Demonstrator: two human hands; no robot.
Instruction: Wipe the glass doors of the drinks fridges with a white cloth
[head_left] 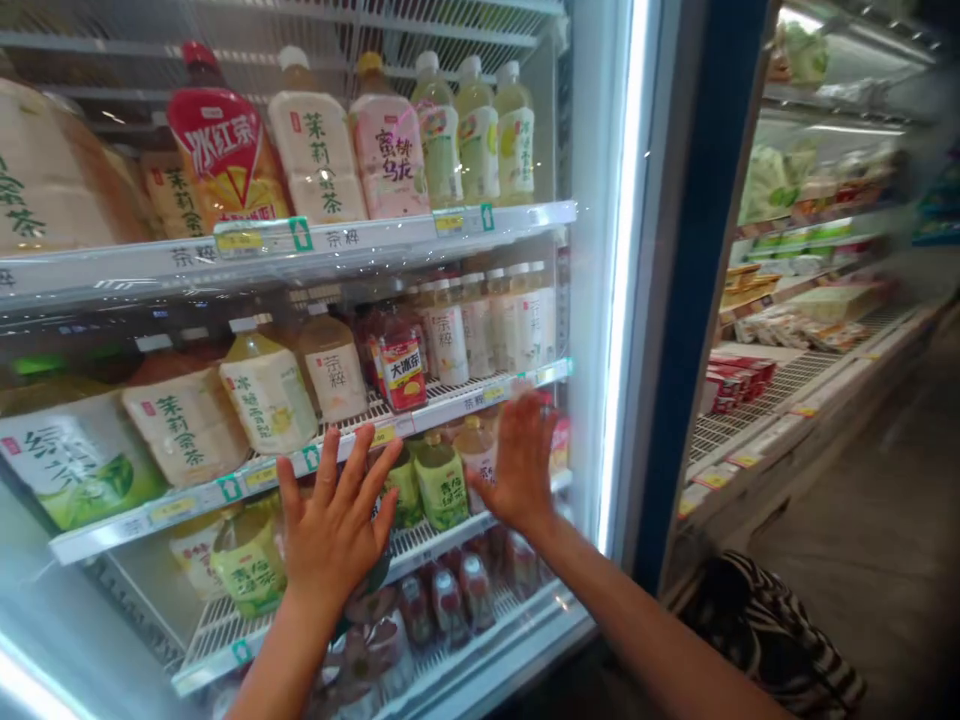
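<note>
A glass-fronted drinks cooler fills the left of the view, its glass door (pixel 525 330) in front of wire shelves of bottled teas. My left hand (pixel 337 525) lies flat against the glass with fingers spread, holding nothing. My right hand (pixel 519 462) is also flat against the glass, fingers together and pointing up, close to the door's right edge. Behind the hands sit green-labelled tea bottles (pixel 441 482). A red-labelled bottle (pixel 401 370) stands on the shelf above.
The cooler's lit frame and dark blue post (pixel 694 300) stand just right of my right hand. Beyond is an open chilled case (pixel 795 380) with packaged food. A striped fabric item (pixel 772 640) lies at the lower right near the floor.
</note>
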